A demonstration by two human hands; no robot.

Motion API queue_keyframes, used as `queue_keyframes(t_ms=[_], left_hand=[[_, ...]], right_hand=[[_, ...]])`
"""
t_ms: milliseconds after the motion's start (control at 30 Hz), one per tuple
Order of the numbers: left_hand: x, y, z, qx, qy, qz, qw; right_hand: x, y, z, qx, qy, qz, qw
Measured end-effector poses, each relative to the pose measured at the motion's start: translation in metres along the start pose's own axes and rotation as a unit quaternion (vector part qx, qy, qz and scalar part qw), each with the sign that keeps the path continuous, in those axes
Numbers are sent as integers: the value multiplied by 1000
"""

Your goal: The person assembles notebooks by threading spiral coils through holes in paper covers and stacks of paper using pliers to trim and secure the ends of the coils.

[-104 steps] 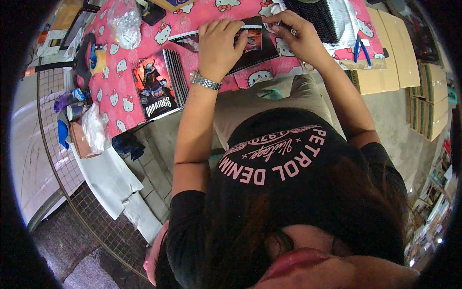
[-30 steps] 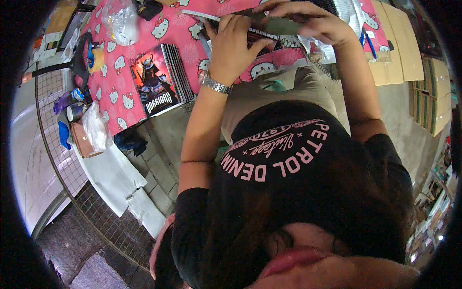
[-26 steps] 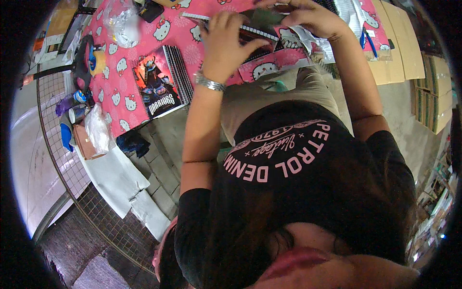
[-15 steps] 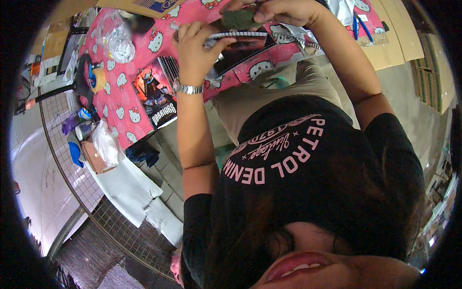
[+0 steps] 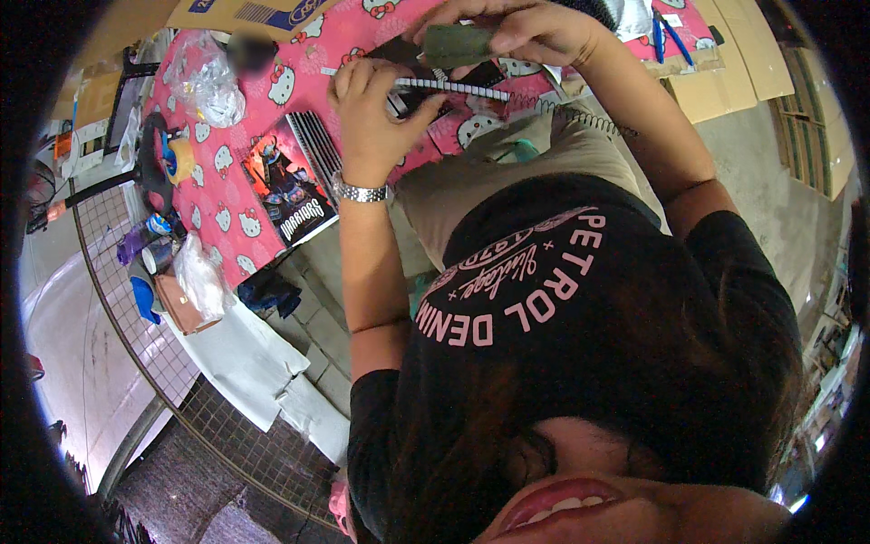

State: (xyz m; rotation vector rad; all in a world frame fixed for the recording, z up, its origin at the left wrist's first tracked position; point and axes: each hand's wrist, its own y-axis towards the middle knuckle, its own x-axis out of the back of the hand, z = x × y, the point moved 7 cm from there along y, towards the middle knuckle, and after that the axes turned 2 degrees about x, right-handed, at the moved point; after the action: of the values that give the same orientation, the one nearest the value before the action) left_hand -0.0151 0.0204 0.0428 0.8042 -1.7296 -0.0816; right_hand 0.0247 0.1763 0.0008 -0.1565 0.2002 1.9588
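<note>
Gripping a dark green flat piece (image 5: 456,45) in the right hand (image 5: 542,33), caught between thumb and fingers, just beyond the spine of a booklet (image 5: 467,89). Touching the pages or hovering over them? Cannot tell from this angle.

Across to the left hand (image 5: 373,113), with a metal watch (image 5: 362,191) at the wrist: laid over the left end of that same booklet, with fingers bent and thumb stretched out to the right. Pinching or only pressing? Cannot tell there either.

And the booklet itself: lying by the near edge of the pink-covered table (image 5: 317,86), about midway along, with a pale, hole-lined edge showing to the right of the left hand. Trailing off from there, out over the near edge toward the right forearm: a black wire coil (image 5: 587,118).

Farther left, at the near edge toward the left corner: a fanned stack of spiral-bound booklets (image 5: 292,186). By the left edge: a tape roll (image 5: 183,161) and, farther out, a clear plastic bag (image 5: 217,95). Near the right edge: blue-handled pliers (image 5: 678,43).
</note>
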Motion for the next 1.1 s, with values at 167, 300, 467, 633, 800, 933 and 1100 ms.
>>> queue_keyframes(t_ms=[167, 300, 467, 633, 800, 933, 1100], left_hand=[[7, -5, 29, 19, -38, -4, 999], [16, -10, 46, 51, -17, -13, 998], [15, -9, 55, 109, -94, -10, 990], [8, -5, 54, 112, -114, 5, 987], [7, -2, 47, 84, -106, 20, 991], [8, 0, 46, 75, -117, 24, 990], [8, 2, 47, 84, -108, 33, 990]], right_hand=[[-9, 8, 3, -7, 85, 44, 995], [-17, 17, 19, -11, -85, 65, 994], [-21, 22, 23, 25, 60, 69, 995], [-28, 19, 28, 44, 201, 103, 973], [-17, 21, 30, 2, -65, 68, 996], [-21, 30, 31, 18, -13, 72, 997], [-14, 38, 22, -10, -83, 74, 994]])
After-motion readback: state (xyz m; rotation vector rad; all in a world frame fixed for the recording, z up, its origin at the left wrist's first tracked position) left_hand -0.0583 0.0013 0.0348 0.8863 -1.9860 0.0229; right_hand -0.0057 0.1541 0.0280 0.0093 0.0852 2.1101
